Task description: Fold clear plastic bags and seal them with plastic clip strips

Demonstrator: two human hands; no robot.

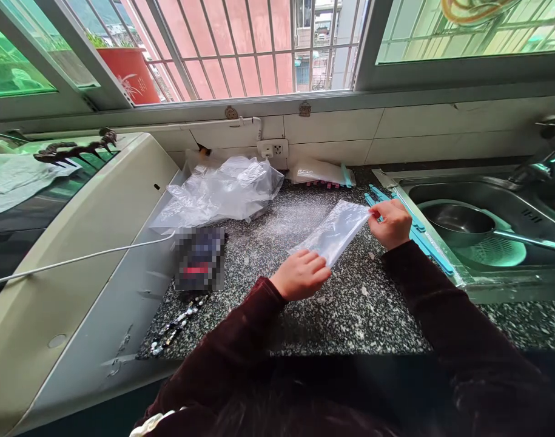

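One clear bag [332, 232], held slantwise over the speckled desk [350, 306] between two hands. Left hand [302, 275]: grip closed on the bag's near end. Right hand [390, 223]: grip pinching the far corner, thumb against fingers. Behind, toward the left: crumpled plastic [222, 189], heaped. At the wall: one packet [320, 172]. Beside the sink [538, 197]: blue strips [429, 246]. Left of the hands: one pixelated phone-like item [199, 258], strap near it.

Countertop [354, 309]: speckled stone look, semi-gloss. Small bag [338, 227]: clear thin plastic, shiny. Bag pile [222, 188]: crinkled clear plastic, glossy. Sink [527, 200]: metal, reflective. Sleeve [232, 343]: dark cloth, velvety. Flowerpot [129, 73]: smooth, plastic-looking.
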